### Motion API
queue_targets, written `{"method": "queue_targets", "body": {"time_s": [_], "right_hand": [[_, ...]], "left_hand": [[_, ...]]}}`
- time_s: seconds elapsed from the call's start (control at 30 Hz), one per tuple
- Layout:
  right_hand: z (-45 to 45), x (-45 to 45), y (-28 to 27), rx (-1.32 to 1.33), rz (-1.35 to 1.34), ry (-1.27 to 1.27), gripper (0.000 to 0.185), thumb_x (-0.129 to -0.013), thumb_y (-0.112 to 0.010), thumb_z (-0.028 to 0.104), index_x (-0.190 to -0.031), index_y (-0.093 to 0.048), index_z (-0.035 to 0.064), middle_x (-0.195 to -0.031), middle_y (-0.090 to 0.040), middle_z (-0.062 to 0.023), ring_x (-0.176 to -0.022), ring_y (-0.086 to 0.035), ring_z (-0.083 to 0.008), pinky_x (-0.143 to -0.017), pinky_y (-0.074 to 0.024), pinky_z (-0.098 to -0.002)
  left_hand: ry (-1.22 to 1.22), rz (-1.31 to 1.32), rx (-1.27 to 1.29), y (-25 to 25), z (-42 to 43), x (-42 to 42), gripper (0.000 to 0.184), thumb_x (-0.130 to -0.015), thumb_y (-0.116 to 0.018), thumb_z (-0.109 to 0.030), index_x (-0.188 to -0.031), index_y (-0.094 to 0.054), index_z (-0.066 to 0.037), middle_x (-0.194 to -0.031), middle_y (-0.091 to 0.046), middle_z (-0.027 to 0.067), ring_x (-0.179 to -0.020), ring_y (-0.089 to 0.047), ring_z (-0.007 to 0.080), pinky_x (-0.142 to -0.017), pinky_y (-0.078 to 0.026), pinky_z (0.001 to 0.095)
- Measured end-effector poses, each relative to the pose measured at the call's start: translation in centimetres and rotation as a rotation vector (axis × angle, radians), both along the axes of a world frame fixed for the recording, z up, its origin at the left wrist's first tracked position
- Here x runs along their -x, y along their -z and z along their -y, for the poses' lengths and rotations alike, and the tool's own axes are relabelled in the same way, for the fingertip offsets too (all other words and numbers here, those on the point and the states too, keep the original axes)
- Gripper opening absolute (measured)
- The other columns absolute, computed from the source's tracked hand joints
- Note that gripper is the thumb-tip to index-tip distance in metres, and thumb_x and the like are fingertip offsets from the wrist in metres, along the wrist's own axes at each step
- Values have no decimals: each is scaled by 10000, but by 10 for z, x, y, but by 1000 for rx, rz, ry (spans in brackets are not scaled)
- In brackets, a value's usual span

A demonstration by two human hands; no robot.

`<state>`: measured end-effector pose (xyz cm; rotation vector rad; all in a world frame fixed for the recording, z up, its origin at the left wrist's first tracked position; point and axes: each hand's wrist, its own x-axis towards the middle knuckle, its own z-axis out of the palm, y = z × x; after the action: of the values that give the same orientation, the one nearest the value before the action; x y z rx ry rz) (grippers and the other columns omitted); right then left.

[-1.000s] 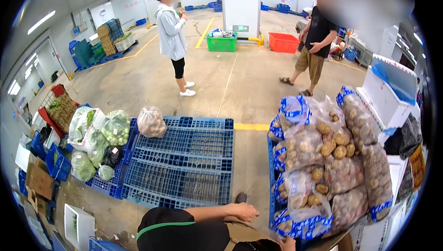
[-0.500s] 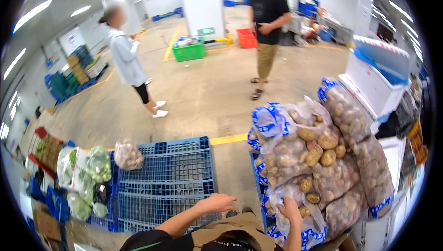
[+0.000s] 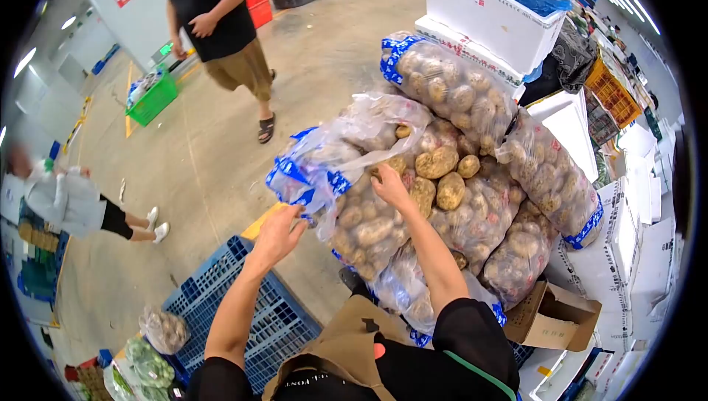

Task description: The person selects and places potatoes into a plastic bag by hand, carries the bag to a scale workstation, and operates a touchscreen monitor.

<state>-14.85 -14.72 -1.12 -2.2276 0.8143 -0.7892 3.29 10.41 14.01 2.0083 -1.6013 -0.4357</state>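
Clear plastic bags of potatoes (image 3: pixel 372 228) with blue-and-white ends are piled in front of me. One bag (image 3: pixel 383 117) at the back left lies torn open, its loose film spread out. At that film's lower edge is my right hand (image 3: pixel 391 187), fingers curled and closed on the plastic as far as I can see. Several loose potatoes (image 3: pixel 436 163) rest on the pile just right of it. My left hand (image 3: pixel 276 237) reaches toward the bag's blue-printed end (image 3: pixel 306 180), thumb and fingers apart, with nothing in it.
A blue pallet (image 3: pixel 273 327) lies at my left, with a small potato bag (image 3: pixel 164 329) and bagged greens (image 3: pixel 150 363) beside it. White foam boxes (image 3: pixel 490 18) and a cardboard box (image 3: pixel 553 316) border the pile. One person (image 3: pixel 214 18) stands ahead, another (image 3: pixel 66 198) farther left.
My view has swung right toward the pile. My right hand has moved from the front bag to the open bag farther back. My left hand has come from over the pallet toward that bag.
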Motion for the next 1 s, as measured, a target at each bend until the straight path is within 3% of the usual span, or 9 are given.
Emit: {"method": "queue_targets", "body": {"time_s": [0.2,0.3,0.43,0.47,0.57,0.67,0.87,0.97,1.0], "right_hand": [[149,-58,105,-102,-224,221,213,-666,-508,31,-833,-612,-51,-932,-581,-269,-929,-552,-407,-834,-451,-438],[207,-70,152,-47,-348,264,236,-669,-535,72,-856,-613,-48,-922,-584,-285,-948,-555,-413,-851,-457,-440],[282,-72,125,-6,-602,369,259,-695,-550,117,-888,-616,-44,-920,-605,-276,-931,-579,-417,-881,-449,-453],[301,-73,114,40,-555,375,286,-698,-551,129,-914,-612,-49,-935,-606,-278,-944,-571,-417,-881,-441,-455],[360,-72,94,212,-254,293,360,-711,-566,139,-1016,-587,-52,-1014,-606,-261,-995,-563,-395,-880,-438,-440],[368,-77,72,37,-140,318,420,-712,-589,144,-1096,-565,-26,-1058,-603,-241,-1029,-559,-375,-896,-431,-424],[340,-92,106,-72,-517,367,657,-682,-641,138,-1303,-429,113,-1231,-495,-196,-1146,-479,-368,-965,-401,-399],[335,-101,143,44,-652,382,806,-657,-659,96,-1377,-310,187,-1293,-389,-188,-1139,-455,-421,-968,-390,-469],[332,-105,150,79,-700,416,802,-654,-659,89,-1372,-314,187,-1294,-384,-188,-1135,-458,-423,-958,-393,-489]], "left_hand": [[-25,261,24,86,175,-64,456,-738,-686,-198,-1150,-528,-82,-1209,-500,116,-1146,-446,315,-899,-349,544],[-166,493,-90,128,225,-89,572,-703,-717,-227,-1215,-498,-94,-1198,-507,135,-1167,-436,316,-904,-360,546],[-195,526,-211,196,261,-142,307,-788,-589,-179,-1085,-573,-103,-1062,-601,156,-1045,-553,340,-822,-386,580],[-164,428,-339,202,271,-156,206,-824,-508,-169,-967,-615,-67,-890,-638,192,-869,-610,384,-780,-438,536],[-339,141,-38,225,299,-194,202,-835,-494,-175,-854,-614,-14,-798,-614,232,-787,-595,418,-702,-461,477],[-396,-40,130,153,326,-190,229,-841,-496,-193,-832,-590,16,-784,-590,253,-793,-572,430,-680,-448,458],[-355,-61,218,116,338,-185,248,-846,-495,-193,-800,-571,39,-748,-555,270,-717,-551,427,-624,-420,444],[-379,-142,174,108,331,-184,253,-843,-491,-185,-779,-554,51,-727,-532,274,-639,-523,393,-593,-402,421],[-381,-214,214,112,328,-187,262,-846,-511,-189,-752,-548,53,-643,-518,222,-573,-499,275,-560,-391,383]]}}
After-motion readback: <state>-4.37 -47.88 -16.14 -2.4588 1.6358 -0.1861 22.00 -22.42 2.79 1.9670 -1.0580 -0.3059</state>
